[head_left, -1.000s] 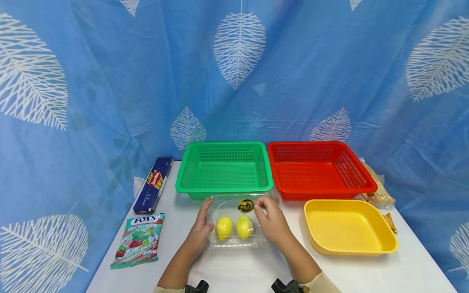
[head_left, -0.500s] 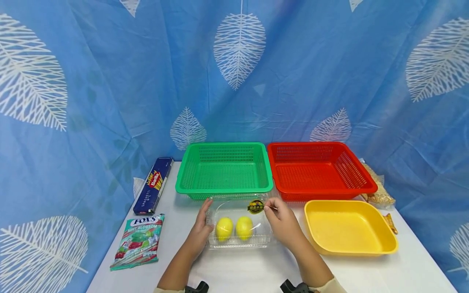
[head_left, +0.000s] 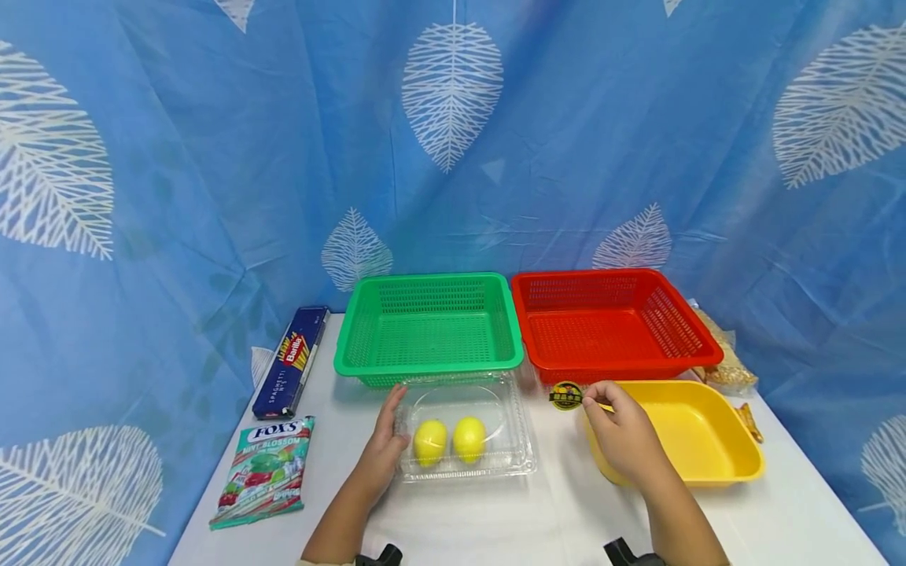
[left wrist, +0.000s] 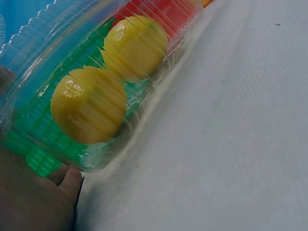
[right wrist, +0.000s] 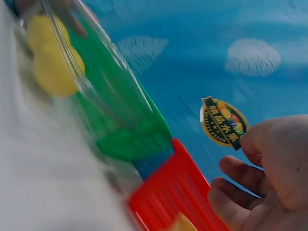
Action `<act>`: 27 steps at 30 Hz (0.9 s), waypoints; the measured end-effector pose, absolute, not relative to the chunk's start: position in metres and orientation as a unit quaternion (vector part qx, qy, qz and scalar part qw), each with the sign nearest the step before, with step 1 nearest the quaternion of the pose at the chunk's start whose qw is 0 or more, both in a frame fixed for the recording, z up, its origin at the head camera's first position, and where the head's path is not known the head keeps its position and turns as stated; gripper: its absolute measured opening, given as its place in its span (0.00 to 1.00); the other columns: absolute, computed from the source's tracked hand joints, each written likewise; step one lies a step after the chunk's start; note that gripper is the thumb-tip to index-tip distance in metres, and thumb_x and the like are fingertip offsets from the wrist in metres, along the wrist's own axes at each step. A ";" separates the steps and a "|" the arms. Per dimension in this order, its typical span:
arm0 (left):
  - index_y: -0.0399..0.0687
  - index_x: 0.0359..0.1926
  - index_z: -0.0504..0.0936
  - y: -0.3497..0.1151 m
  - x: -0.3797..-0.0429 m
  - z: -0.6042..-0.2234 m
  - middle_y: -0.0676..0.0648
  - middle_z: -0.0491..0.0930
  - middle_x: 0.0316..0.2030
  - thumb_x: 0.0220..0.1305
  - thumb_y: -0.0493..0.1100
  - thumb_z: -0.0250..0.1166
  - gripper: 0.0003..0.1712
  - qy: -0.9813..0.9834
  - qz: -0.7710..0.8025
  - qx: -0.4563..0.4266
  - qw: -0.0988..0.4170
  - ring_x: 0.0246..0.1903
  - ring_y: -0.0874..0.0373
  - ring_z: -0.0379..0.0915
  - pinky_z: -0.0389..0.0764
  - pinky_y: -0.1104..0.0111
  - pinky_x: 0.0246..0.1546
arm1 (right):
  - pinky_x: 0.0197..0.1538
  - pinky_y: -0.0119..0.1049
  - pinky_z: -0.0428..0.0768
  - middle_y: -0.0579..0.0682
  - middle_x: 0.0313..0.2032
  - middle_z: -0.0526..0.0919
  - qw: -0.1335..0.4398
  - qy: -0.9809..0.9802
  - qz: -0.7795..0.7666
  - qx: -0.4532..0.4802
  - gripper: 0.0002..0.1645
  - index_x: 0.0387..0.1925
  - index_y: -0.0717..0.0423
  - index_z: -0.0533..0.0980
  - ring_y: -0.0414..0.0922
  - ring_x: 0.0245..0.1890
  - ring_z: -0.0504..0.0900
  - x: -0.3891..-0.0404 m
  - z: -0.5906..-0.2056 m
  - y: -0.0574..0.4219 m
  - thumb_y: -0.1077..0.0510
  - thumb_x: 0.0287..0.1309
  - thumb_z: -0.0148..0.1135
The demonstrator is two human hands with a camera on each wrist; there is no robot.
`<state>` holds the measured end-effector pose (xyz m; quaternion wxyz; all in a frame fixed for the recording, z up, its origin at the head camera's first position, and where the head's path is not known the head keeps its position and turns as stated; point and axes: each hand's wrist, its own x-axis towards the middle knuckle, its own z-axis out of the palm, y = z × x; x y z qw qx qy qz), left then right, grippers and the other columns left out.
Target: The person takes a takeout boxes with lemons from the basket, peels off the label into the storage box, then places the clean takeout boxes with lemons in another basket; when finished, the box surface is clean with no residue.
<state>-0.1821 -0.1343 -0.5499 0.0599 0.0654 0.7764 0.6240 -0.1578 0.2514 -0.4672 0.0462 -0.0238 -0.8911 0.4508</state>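
A clear plastic clamshell box [head_left: 508, 428] lies on the white table with two yellow lemons [head_left: 430, 442] inside. My left hand [head_left: 384, 446] rests against its left side, fingers straight along the edge and thumb at the near corner. To the right of the box, my right hand [head_left: 626, 436] pinches a round black-and-gold sticker [head_left: 565, 395] between thumb and forefinger, in front of the yellow tray's left part. The right wrist view shows the sticker's [right wrist: 225, 122] fruit picture and lettering, held by its edge, while the other fingers curl loosely below.
Behind the box stand a green basket [head_left: 428, 369] and a red basket [head_left: 623, 365]. A yellow tray [head_left: 697, 440] is at right, with a bag of pale pieces [head_left: 732, 365] and a small wrapped snack [head_left: 748, 422] beyond. At left are a spaghetti box [head_left: 292, 362] and candy bag [head_left: 263, 472].
My right hand has peeled the sticker off the box lid and carried it right, over to the yellow tray. The left hand has stayed at the box's left side.
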 end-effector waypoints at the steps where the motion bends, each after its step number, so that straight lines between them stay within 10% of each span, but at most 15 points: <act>1: 0.77 0.82 0.49 -0.134 -0.182 -0.550 0.57 0.33 0.85 0.67 0.31 0.47 0.49 0.777 0.623 0.065 0.059 0.84 0.45 0.24 0.34 0.31 0.76 | 0.46 0.34 0.82 0.58 0.58 0.80 0.041 -0.897 0.440 -0.031 0.16 0.49 0.53 0.75 0.51 0.48 0.81 -0.157 -0.467 0.258 0.45 0.79 0.52; 8: 0.77 0.81 0.49 -0.134 -0.182 -0.549 0.57 0.33 0.85 0.67 0.32 0.48 0.49 0.780 0.620 0.066 0.063 0.84 0.45 0.24 0.34 0.32 0.77 | 0.60 0.60 0.77 0.62 0.61 0.79 0.000 -0.924 0.378 -0.055 0.19 0.52 0.55 0.74 0.60 0.61 0.76 -0.151 -0.468 0.304 0.44 0.80 0.50; 19: 0.76 0.82 0.49 -0.138 -0.182 -0.549 0.58 0.33 0.85 0.66 0.32 0.48 0.49 0.784 0.616 0.055 0.063 0.84 0.44 0.24 0.34 0.32 0.76 | 0.31 0.37 0.74 0.52 0.33 0.77 -0.090 -0.949 0.293 -0.074 0.11 0.45 0.60 0.73 0.48 0.30 0.75 -0.160 -0.478 0.360 0.55 0.77 0.50; 27: 0.79 0.81 0.49 -0.135 -0.183 -0.551 0.59 0.33 0.85 0.64 0.32 0.49 0.51 0.774 0.626 0.060 0.068 0.84 0.48 0.23 0.33 0.32 0.77 | 0.33 0.38 0.73 0.50 0.28 0.75 -0.124 -0.959 0.247 -0.055 0.06 0.37 0.59 0.75 0.46 0.29 0.74 -0.167 -0.491 0.369 0.60 0.72 0.55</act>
